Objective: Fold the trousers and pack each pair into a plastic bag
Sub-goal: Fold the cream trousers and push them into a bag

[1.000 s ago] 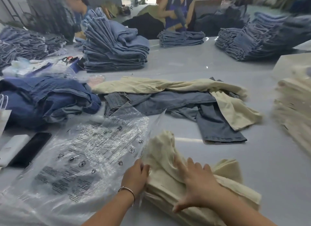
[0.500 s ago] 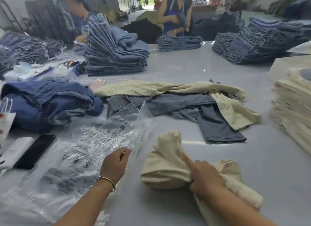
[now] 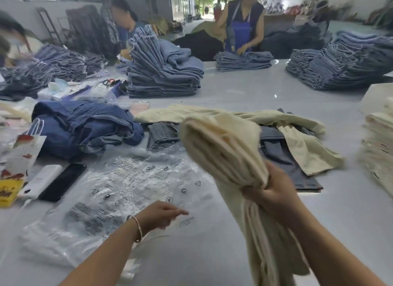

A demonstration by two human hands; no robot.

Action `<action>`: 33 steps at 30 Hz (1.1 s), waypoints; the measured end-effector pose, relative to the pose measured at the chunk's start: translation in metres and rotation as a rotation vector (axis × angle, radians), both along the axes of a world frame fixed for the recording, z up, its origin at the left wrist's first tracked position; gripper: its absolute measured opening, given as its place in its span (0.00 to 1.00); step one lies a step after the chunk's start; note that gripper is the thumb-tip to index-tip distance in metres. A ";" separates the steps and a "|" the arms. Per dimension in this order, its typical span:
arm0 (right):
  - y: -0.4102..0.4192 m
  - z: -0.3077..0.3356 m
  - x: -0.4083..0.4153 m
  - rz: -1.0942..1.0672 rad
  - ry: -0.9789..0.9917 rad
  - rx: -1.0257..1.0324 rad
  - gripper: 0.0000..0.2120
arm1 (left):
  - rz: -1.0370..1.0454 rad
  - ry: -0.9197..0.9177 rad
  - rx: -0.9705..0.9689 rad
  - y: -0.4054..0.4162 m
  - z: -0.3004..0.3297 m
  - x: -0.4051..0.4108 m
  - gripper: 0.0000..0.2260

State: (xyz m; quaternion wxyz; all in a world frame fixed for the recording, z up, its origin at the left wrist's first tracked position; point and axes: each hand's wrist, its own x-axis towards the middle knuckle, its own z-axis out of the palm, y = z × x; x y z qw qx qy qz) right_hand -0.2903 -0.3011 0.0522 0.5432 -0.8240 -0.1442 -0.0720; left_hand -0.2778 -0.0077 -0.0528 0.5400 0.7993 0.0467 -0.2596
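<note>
Above our grey surface [image 3: 244, 98], our right hand [image 3: 274, 192] grips the folded cream trousers [image 3: 225, 149] mid-bundle; left hand [image 3: 159, 216] rests loose-fingered on the plastic bag [image 3: 119, 192].

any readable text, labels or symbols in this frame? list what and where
Plastic bag: blocks of small black print, too blurred to read; triangle and round symbols show, content unreadable.
Yellow packet: dark lettering, cut off and blurred, unreadable.
White paper bag: red pattern, no legible words.
Nothing else legible.

Folded cream trousers [image 3: 225, 149] hang lifted above the worktop [image 3: 244, 94], bunched at the middle, right of the clear printed plastic bag [image 3: 119, 192] lying flat, near left.
</note>
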 end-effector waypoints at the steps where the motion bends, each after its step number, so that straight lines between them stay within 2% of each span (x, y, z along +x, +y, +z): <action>1: 0.011 -0.005 -0.003 0.045 -0.003 -0.063 0.26 | 0.082 0.022 -0.095 0.000 0.006 -0.001 0.08; 3: 0.027 -0.020 -0.009 0.090 -0.031 -0.281 0.31 | 0.332 0.037 -0.188 0.005 0.017 -0.001 0.05; 4: 0.033 -0.029 -0.012 0.104 -0.071 -0.389 0.32 | 0.472 0.044 -0.216 0.010 0.023 0.000 0.07; 6: 0.041 -0.048 -0.019 0.172 -0.138 -0.553 0.32 | 0.593 0.020 -0.257 0.019 0.039 0.001 0.08; 9: 0.044 -0.072 -0.027 0.282 -0.161 -0.675 0.31 | 0.546 -0.082 -0.321 0.027 0.057 0.007 0.09; 10: 0.044 -0.075 -0.029 0.312 -0.157 -0.704 0.30 | 0.528 -0.142 -0.289 0.029 0.060 0.008 0.10; 12: 0.045 -0.079 -0.030 0.334 -0.276 -0.817 0.29 | 0.469 -0.264 -0.164 0.027 0.066 0.009 0.10; 14: 0.051 -0.080 -0.031 0.302 -0.380 -0.890 0.27 | 0.319 -0.390 -0.010 0.016 0.074 0.005 0.09; 15: 0.055 -0.082 -0.030 0.306 -0.363 -0.898 0.27 | 0.218 -0.449 0.061 0.008 0.077 0.002 0.08; 18: 0.063 -0.080 -0.021 0.223 -0.141 -0.799 0.30 | 0.002 -0.596 0.231 -0.012 0.078 -0.012 0.09; 20: 0.062 -0.079 -0.014 0.104 -0.019 -0.751 0.34 | -0.035 -0.664 0.344 -0.016 0.075 -0.021 0.10; 22: 0.061 -0.076 -0.006 0.038 0.101 -0.691 0.33 | -0.077 -0.682 0.398 -0.019 0.073 -0.031 0.10; 25: 0.061 -0.069 -0.001 -0.002 0.229 -0.584 0.24 | -0.158 -0.701 0.288 -0.035 0.076 -0.044 0.11; 27: 0.061 -0.065 0.000 -0.022 0.291 -0.493 0.25 | -0.203 -0.683 0.123 -0.047 0.084 -0.045 0.10; 29: 0.061 -0.060 0.003 -0.028 0.347 -0.333 0.26 | -0.210 -0.709 0.122 -0.051 0.095 -0.042 0.10; 30: 0.061 -0.056 0.005 -0.014 0.384 -0.217 0.22 | -0.174 -0.776 0.222 -0.049 0.101 -0.038 0.12; 32: 0.055 -0.047 0.009 -0.013 0.447 0.018 0.10 | -0.053 -0.975 0.577 -0.037 0.114 -0.030 0.17; 33: 0.051 -0.042 0.011 -0.031 0.492 0.100 0.07 | -0.006 -1.042 0.747 -0.031 0.118 -0.027 0.21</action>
